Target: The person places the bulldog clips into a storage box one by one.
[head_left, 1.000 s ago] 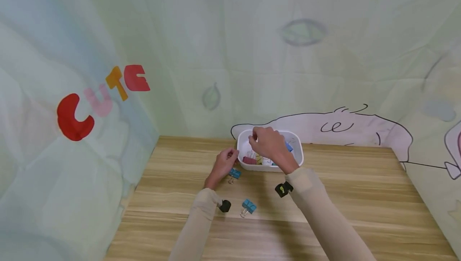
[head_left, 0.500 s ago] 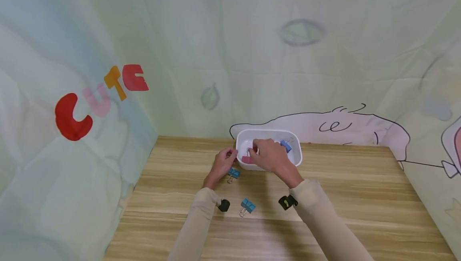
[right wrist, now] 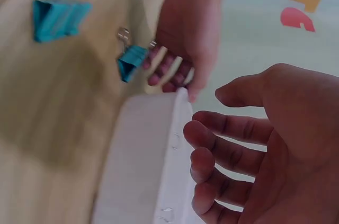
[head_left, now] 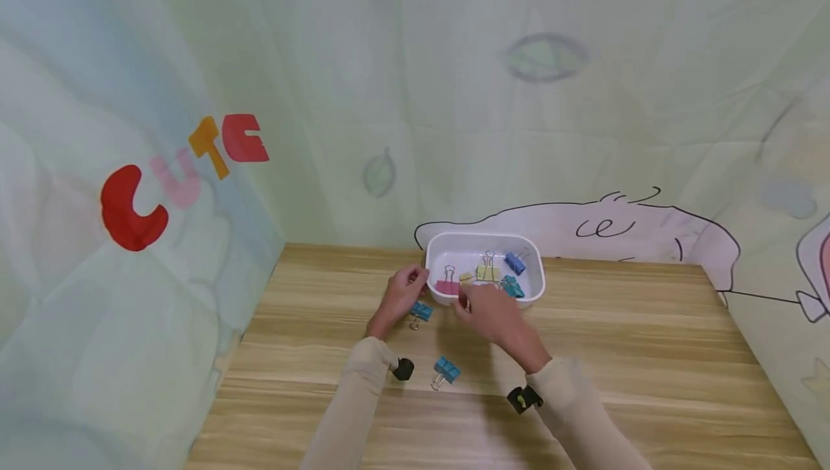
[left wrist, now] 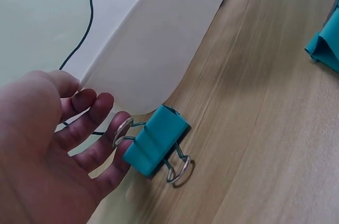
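At the left end of a white plastic box (head_left: 454, 246), my left hand (head_left: 397, 298) pinches the rim between thumb and forefinger. The left wrist view shows this grip on the box wall (left wrist: 153, 44), the other fingers loosely bent beside a teal binder clip (left wrist: 156, 142). My right hand (head_left: 496, 315) hangs over the box's front edge. In the right wrist view its fingers (right wrist: 233, 152) are relaxed and hold nothing. Inside the box lie a pink binder clip (head_left: 447, 287), yellow binder clips (head_left: 487, 273), a blue one (head_left: 515, 262) and a teal one (head_left: 512, 286).
A second teal binder clip (head_left: 447, 368) lies on the wooden table (head_left: 622, 355), between the forearms. Behind the box hangs a printed cloth (head_left: 454, 167), which also runs along both sides of the table.
My right hand dips into the box, then draws back toward its front edge, bringing the yellow and teal clips into sight. The left hand stays at the rim.
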Demonstrator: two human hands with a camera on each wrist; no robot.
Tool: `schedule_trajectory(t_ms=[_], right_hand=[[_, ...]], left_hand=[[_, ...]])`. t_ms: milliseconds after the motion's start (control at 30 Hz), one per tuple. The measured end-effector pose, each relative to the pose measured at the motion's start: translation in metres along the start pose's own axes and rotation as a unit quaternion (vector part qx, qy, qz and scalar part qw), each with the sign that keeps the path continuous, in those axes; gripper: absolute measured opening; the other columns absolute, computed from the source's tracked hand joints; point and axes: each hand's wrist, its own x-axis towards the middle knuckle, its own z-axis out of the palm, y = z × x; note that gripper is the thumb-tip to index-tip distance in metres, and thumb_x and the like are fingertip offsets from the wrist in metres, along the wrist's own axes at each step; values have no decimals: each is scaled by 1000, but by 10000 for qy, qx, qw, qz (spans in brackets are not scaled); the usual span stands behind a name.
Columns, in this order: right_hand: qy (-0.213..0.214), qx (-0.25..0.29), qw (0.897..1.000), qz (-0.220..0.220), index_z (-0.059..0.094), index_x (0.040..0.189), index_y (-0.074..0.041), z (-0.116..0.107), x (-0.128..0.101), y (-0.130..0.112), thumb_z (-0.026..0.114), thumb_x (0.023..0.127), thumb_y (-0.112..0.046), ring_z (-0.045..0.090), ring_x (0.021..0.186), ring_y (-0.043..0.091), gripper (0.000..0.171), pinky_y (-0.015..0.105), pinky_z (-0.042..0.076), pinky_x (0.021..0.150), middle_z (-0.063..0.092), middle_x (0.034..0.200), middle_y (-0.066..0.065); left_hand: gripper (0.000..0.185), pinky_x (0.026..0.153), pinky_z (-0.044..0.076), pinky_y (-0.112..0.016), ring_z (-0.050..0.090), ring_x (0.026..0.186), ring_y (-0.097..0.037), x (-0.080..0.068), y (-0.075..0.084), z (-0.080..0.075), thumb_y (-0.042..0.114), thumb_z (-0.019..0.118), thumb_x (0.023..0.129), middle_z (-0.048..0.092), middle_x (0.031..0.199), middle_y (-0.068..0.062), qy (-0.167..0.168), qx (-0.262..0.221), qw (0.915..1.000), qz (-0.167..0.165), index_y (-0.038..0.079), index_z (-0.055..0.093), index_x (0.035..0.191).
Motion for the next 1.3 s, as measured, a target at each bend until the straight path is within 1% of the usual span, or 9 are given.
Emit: schedule_trajectory(t_ms=[133,333,533,633,767,833,1000,1133,1300], right_hand=[[-89,-42,9999,-139,64,83,-16,15,-13,1,68,100,-27,49,58,11,20,28,42,54,53,65,-6],[-204,-248,9988,-373,62,79,-18,33,-31,-5,70,99,-28,48,56,11,24,29,41,50,50,61,-7],[-328,-659,9949,-691,59,76,-19,47,-46,-12,71,98,-32,45,56,9,28,28,40,49,49,62,-9],[-538,-733,9929,-763,60,78,-19,52,-52,-16,72,97,-38,44,57,9,30,28,39,48,47,64,-9],[-761,-745,9916,-732,64,83,-17,58,-58,-20,73,95,-44,44,58,9,31,29,39,49,47,65,-9],[-767,-847,9906,-748,66,85,-17,61,-59,-21,74,94,-45,44,58,9,30,29,39,50,48,66,-9],[-563,-1226,9867,-912,64,83,-18,67,-60,-23,77,92,-40,48,58,11,27,31,43,50,51,67,-7],[-412,-1344,9854,-957,64,80,-18,68,-60,-24,78,92,-35,50,58,13,25,33,45,50,53,66,-5],[-444,-1462,9839,-930,67,83,-17,68,-59,-24,78,92,-33,52,59,14,22,33,46,52,54,67,-4]], left_hand=[[31,82,56,-38,65,91,-30,1,-1,1,26,52,111,66,96,-11,14,19,10000,-30,-3,65,109],[31,83,55,-36,65,92,-30,2,0,1,27,51,111,66,97,-11,23,31,9999,-94,-1,65,109],[31,80,54,-33,65,90,-28,1,0,1,27,51,111,66,97,-11,39,81,9999,-60,-1,65,109],[32,80,55,-34,65,91,-29,2,0,1,26,51,111,65,97,-13,44,68,10000,-46,-2,65,109],[32,80,55,-35,65,91,-32,2,0,1,26,51,111,65,97,-13,31,93,9999,-31,-3,64,110],[32,81,55,-35,65,92,-32,1,1,2,26,51,111,65,97,-12,36,119,9999,-61,-3,64,110],[32,80,54,-33,64,90,-29,0,0,2,27,52,111,65,96,-13,68,159,9998,-74,-2,65,109],[31,77,53,-31,64,88,-27,0,-1,3,27,52,111,66,96,-16,88,179,9998,9,-1,64,106],[30,77,52,-30,64,90,-29,1,1,3,26,51,111,66,95,-14,89,165,9998,-24,-1,65,107]])
